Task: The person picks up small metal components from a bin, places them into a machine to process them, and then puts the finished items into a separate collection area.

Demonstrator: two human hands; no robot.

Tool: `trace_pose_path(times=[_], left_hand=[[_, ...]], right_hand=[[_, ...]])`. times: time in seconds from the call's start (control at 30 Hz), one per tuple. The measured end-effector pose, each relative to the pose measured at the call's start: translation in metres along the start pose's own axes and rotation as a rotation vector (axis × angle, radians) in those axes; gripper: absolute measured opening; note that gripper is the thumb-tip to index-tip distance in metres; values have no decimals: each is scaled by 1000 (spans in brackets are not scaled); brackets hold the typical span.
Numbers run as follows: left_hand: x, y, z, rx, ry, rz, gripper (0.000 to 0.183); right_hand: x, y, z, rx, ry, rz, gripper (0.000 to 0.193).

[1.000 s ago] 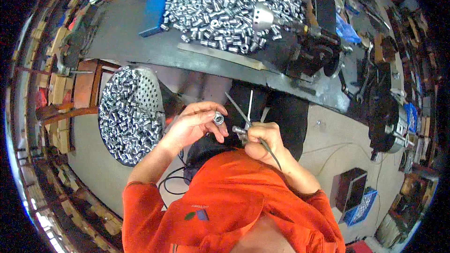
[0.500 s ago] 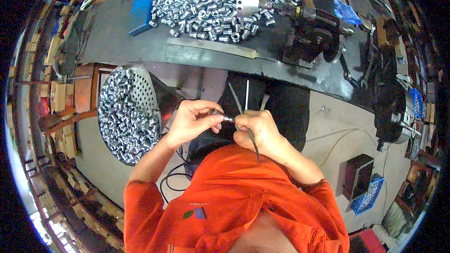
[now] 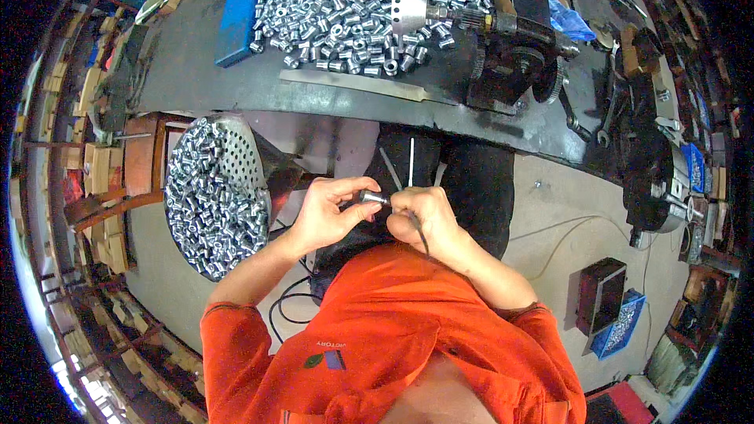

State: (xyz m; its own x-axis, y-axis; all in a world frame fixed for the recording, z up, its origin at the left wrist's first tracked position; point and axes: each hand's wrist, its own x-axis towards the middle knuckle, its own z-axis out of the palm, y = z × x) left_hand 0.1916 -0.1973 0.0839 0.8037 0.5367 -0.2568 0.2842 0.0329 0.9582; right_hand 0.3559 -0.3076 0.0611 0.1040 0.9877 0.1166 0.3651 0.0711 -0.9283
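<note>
My left hand (image 3: 330,208) pinches a small shiny metal bushing (image 3: 374,197) between thumb and fingers in front of my lap. Close against the bushing's right end is my right hand (image 3: 424,216), closed in a fist around a thin rod-like tool (image 3: 425,242), whose dark end sticks out below. Beyond the fist show a slim grey rod (image 3: 389,166) and a pale rod (image 3: 411,159); whether the hand holds these too I cannot tell. The fist covers the point where tool and bushing meet.
A perforated metal bowl (image 3: 245,157) full of bushings stands at the left. On the dark workbench (image 3: 196,82) lie a heap of bushings (image 3: 338,12), a blue block (image 3: 238,22) and a geared machine (image 3: 518,63). A blue bin (image 3: 620,326) sits on the floor at right.
The bushing now shows more fully between my left thumb and fingers, turned a little. Both hands stay close together, and the tool's lower end has swung slightly left.
</note>
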Motion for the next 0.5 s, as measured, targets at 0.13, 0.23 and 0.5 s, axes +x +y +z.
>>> trace_pose_path(times=[0.13, 0.23, 0.5], left_hand=[[12, 10, -10, 360, -58, 363, 19], [15, 12, -14, 332, -113, 408, 19], [20, 8, -21, 143, -52, 194, 20]], right_hand=[[-1, 15, -1, 315, -131, 132, 24], [1, 12, -11, 374, -184, 146, 24], [-18, 17, -31, 370, -135, 218, 22]])
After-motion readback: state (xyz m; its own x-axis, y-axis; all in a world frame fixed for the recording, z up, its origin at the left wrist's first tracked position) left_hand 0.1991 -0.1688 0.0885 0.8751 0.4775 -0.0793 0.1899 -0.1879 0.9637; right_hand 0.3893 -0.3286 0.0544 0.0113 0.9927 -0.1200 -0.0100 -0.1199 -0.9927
